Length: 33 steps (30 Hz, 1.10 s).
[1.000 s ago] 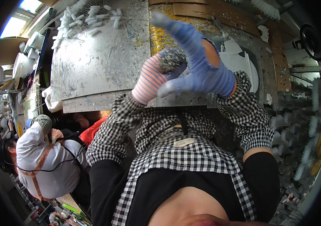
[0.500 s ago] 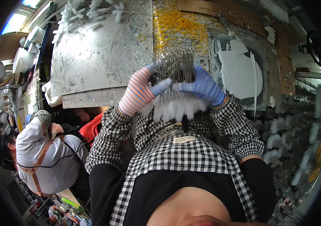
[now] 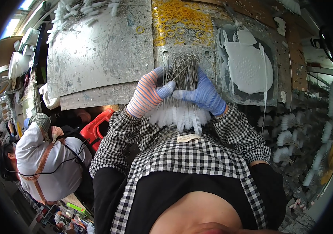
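Between my hands is a thick bundle of wire-handled brushes, white bristle ends toward me and bare wire ends pointing away over the table edge. My left hand, in an orange-and-white striped glove with grey fingertips, wraps the bundle's left side. Around its right side curls my right hand, in a blue glove. Both thumbs lie across the near face of the wires and almost meet. The white bristles hang below my hands in front of my checked apron. My other fingers are partly hidden behind the wires.
Many yellow rings lie beyond the bundle. Loose white brushes are spread at the table's far left. A tray with a white slab stands to the right. More brush bundles are stacked lower right. A person sits at left.
The bundle has lowered slightly toward me, and its bristle ends are less blurred, with a couple sticking out lower. Both hands keep their hold.
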Each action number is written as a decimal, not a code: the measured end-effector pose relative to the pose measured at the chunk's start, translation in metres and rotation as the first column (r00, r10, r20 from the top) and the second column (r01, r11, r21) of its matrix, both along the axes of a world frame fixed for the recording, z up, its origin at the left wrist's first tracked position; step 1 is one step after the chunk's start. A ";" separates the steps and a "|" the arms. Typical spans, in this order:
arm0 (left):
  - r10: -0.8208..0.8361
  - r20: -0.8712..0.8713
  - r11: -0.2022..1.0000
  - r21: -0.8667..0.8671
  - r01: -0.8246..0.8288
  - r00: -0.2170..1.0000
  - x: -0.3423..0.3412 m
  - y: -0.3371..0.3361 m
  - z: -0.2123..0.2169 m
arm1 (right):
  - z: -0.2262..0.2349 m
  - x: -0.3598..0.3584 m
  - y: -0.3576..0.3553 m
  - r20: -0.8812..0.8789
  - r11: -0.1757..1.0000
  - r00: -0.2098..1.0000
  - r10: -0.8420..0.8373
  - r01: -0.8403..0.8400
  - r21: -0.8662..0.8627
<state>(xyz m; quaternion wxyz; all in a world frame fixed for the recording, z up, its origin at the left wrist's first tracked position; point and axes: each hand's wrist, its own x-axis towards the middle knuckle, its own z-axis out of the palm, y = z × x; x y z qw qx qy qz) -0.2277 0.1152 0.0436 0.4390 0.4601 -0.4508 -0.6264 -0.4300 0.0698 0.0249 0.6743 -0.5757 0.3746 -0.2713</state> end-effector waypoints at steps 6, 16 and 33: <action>-0.005 0.522 0.993 -0.101 0.068 0.853 0.008 -0.003 0.018 | 0.008 0.005 -0.008 0.089 0.987 0.995 0.033 -0.046 0.151; -0.197 0.315 0.975 0.162 0.152 0.928 0.041 0.005 0.019 | 0.031 -0.005 -0.011 -0.101 0.977 0.982 0.157 -0.140 0.160; -0.127 0.519 0.938 -0.215 0.272 0.846 0.060 0.012 0.032 | 0.045 0.002 -0.008 -0.216 0.990 0.967 0.136 -0.127 0.057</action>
